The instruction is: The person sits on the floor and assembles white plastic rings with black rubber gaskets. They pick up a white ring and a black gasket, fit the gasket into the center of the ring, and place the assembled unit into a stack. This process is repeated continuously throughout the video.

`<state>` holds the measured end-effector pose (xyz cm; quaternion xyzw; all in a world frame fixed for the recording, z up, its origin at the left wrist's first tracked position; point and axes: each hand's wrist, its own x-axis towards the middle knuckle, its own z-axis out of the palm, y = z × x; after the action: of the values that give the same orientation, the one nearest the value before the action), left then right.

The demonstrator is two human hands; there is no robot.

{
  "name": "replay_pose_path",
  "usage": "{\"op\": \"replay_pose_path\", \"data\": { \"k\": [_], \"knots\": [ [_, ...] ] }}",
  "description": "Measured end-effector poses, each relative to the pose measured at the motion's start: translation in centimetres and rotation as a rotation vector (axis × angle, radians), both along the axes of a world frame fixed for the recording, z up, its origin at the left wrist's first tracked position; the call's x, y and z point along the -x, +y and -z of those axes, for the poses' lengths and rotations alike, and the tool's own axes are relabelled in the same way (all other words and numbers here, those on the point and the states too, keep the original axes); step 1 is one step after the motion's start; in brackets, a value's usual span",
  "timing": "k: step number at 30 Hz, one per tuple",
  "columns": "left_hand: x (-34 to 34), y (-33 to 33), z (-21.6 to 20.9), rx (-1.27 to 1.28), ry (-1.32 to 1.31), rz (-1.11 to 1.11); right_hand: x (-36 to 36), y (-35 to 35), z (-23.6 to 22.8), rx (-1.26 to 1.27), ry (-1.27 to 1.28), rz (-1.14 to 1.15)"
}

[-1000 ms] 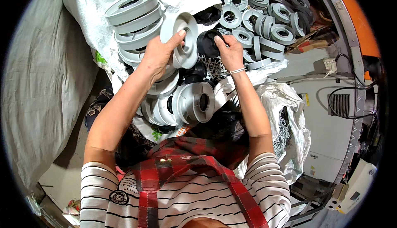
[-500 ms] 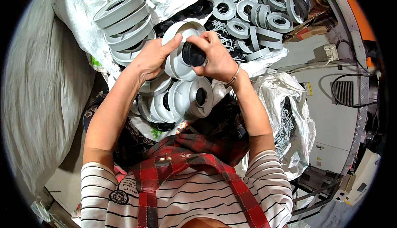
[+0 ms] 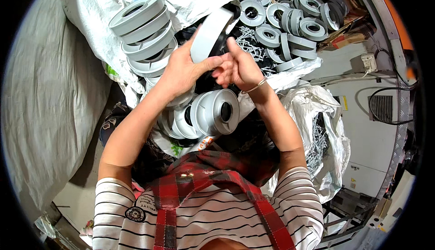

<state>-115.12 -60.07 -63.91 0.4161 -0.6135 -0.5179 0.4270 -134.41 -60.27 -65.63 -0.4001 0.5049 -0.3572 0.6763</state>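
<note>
Near flanged rings [image 3: 206,116]: lean together, seemingly for mutual support.
Left hand [image 3: 183,71]: grips one grey ring [image 3: 208,37] at its near side, tilted on edge, perhaps for reaching its face.
Right hand [image 3: 243,69]: half-spread, nothing visible held; contact I cannot tell.
Far-left stack [image 3: 149,49]: tilted rings, probably saving room.

One light grey, round plastic ring [image 3: 209,37], smooth and broad-walled, is held raised in the left hand [image 3: 181,71]. It stands on edge, tilted, its upper end leaning right. The curved outer wall presents to view; the interior is turned away and cannot be inspected.
</note>
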Motion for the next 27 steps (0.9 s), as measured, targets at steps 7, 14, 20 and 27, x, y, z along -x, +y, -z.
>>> {"op": "replay_pose_path", "data": {
  "k": [7,14,20,27],
  "knots": [
    [-7.2,-8.0,0.1,0.981,-0.316,-0.505,-6.6,5.9,-11.7,-0.064,-0.523,-0.270],
    [-10.0,-10.8,2.0,0.724,-1.036,-0.557,-11.7,12.4,-11.7,0.754,-0.408,-0.200],
    [-6.8,-9.0,0.6,1.045,-0.729,-0.740,-2.6,5.8,-11.2,0.620,-0.212,-0.501],
    [-1.9,-6.2,0.3,0.992,-0.496,-0.407,22.4,-14.6,15.8,-0.208,0.446,0.837]
  ]
}}
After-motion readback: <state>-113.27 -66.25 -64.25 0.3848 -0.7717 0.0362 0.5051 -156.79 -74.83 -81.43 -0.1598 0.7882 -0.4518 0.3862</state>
